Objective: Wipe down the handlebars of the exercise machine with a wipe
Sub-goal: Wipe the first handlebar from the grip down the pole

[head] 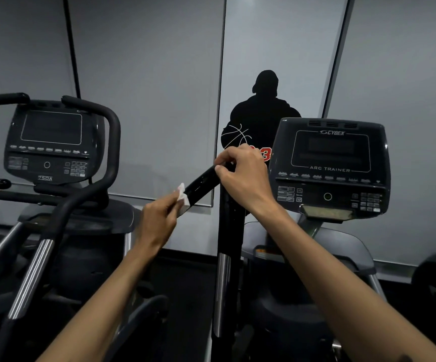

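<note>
A second grey exercise machine with a dark console [52, 145] stands to my left; the Cybex console [329, 165] sits just right of my hands. The glossy black handlebar grip [201, 185] slants up to the right. My left hand [159, 220] pinches the white wipe [181, 197] against its lower end; my right hand [245, 176] grips its top.

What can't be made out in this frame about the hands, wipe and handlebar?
- Head view: most of the wipe is hidden by the left hand; its size is unclear.
- The handlebar upper end is covered by the right hand.
- Handlebar cleanliness: too dark and glossy to judge.
- Console button labels: too small.
</note>
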`<state>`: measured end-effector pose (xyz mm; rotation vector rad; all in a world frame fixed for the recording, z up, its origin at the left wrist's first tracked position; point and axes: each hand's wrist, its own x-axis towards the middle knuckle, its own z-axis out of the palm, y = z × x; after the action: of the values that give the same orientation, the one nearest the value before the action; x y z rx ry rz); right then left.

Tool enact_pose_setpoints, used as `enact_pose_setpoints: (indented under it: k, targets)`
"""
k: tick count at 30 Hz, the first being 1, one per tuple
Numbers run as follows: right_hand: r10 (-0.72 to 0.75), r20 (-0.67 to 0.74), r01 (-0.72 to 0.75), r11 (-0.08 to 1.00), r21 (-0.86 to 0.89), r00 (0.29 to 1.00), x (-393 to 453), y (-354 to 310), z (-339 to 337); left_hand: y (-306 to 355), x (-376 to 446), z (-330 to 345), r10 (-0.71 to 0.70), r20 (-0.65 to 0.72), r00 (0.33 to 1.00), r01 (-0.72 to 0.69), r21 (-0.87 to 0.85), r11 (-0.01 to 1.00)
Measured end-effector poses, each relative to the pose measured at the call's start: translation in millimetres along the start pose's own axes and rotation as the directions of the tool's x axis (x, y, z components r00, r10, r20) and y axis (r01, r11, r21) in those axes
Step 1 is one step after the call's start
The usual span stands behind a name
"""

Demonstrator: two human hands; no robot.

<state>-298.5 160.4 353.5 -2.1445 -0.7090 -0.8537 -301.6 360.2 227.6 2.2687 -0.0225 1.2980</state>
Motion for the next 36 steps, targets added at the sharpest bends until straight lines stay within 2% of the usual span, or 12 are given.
enact_pose_setpoints:
  k: [4,6,10,15,19,21,23,25,29,31,34,36]
  targets:
    - [-0.008,-0.002,0.008,1.000,-0.017,1.000,-2,0,1,1,6,-2,-0.080,-0.067,0.995,0.077,-0.048,0.996]
    - [-0.021,0.006,0.022,0.999,-0.038,1.000,-1,-1,0,7,16,1,-0.094,-0.062,0.994,0.093,-0.009,0.996]
    - [-0.034,0.044,0.037,0.997,-0.068,0.998,3,-4,-2,1,-18,10,0.119,-0.069,0.991,-0.116,0.041,0.992]
    - [-0.080,0.090,0.094,0.982,-0.163,0.993,3,-9,-2,8,-2,8,-0.068,-0.182,0.981,0.057,-0.062,0.996]
    - [-0.128,0.183,0.169,0.959,-0.226,0.975,6,-23,5,14,-8,19,0.128,-0.172,0.977,-0.129,0.007,0.992]
    - [-0.163,0.259,0.234,0.934,-0.272,0.952,7,-27,8,2,-21,19,0.118,-0.206,0.972,-0.113,0.034,0.993]
    - [-0.194,0.327,0.302,0.898,-0.320,0.925,11,-29,10,-5,-19,14,-0.046,-0.204,0.978,0.049,0.009,0.999]
    - [-0.203,0.394,0.355,0.861,-0.365,0.897,18,-32,12,-1,-4,12,-0.107,-0.216,0.971,0.109,-0.004,0.994]
    - [-0.175,0.526,0.443,0.781,-0.441,0.832,37,-40,24,11,-6,18,0.137,-0.140,0.981,-0.136,0.016,0.991]
    - [-0.126,0.604,0.480,0.740,-0.471,0.787,43,-45,25,1,-13,18,0.173,-0.137,0.975,-0.172,0.018,0.985]
    - [-0.035,0.682,0.512,0.690,-0.513,0.730,47,-49,24,-6,-1,10,0.050,-0.178,0.983,-0.059,-0.048,0.997]
    - [-0.024,0.686,0.513,0.682,-0.520,0.727,50,-50,24,1,18,8,-0.067,-0.172,0.983,0.044,-0.131,0.990]
